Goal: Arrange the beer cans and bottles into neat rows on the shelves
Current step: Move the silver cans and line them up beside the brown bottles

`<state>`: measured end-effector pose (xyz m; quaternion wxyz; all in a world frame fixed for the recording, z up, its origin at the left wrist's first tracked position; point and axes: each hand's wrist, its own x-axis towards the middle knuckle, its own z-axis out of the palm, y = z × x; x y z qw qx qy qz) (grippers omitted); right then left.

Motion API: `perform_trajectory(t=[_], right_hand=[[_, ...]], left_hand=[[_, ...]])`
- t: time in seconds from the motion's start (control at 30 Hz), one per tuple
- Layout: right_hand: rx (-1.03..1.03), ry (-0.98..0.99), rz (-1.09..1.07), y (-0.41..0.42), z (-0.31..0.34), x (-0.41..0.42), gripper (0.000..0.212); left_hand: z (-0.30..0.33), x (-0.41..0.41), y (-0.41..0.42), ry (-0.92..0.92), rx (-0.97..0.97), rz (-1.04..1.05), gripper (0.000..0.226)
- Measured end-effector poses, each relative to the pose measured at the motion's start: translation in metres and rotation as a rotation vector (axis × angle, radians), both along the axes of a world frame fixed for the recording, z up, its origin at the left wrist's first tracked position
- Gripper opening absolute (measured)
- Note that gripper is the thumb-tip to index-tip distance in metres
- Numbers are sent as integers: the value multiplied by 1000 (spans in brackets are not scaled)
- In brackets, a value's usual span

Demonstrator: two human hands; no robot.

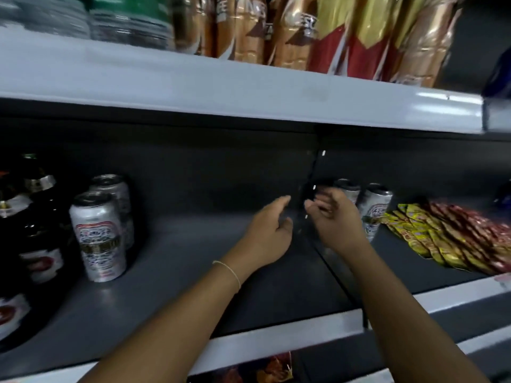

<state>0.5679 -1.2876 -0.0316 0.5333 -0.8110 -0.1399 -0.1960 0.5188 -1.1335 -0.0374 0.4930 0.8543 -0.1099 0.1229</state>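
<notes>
On the grey middle shelf [171,275], two silver beer cans [98,239] with red-and-gold labels stand one behind the other at the left. Dark beer bottles [41,230] stand further left. Two more silver cans [374,214] stand at the back right of centre. My left hand [269,233] hovers over the middle of the shelf, fingers spread, holding nothing. My right hand [331,219] is just to its right, in front of the right-hand cans, with its fingers curled. A dark blurred shape with small glints lies between the two hands; I cannot tell what it is.
Flat yellow and red snack packets [453,239] lie on the shelf to the right of the cans. The shelf above [221,87] carries gold and red foil bags [293,31] and clear plastic bottles. A seam divides the middle shelf near my right forearm.
</notes>
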Motion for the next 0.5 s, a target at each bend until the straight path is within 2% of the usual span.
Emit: perform_trajectory(t=[0.07,0.17,0.3,0.4,0.5], right_hand=[[-104,-50,-72,-21,7,16,39],[-423,-173,-204,-48,20,46,30],[-873,-305,-237,-72,19,98,47],[-1096,-91,-324,-72,25,117,44],[-1228,-25,-326,-70,25,125,41]], left_hand=[[1,14,-19,33,-8,-21,51],[-1,32,-41,71,-16,-28,52],[-5,51,-61,92,-10,-4,52],[-11,60,-68,92,-22,18,51],[-16,67,-70,108,-19,32,51]])
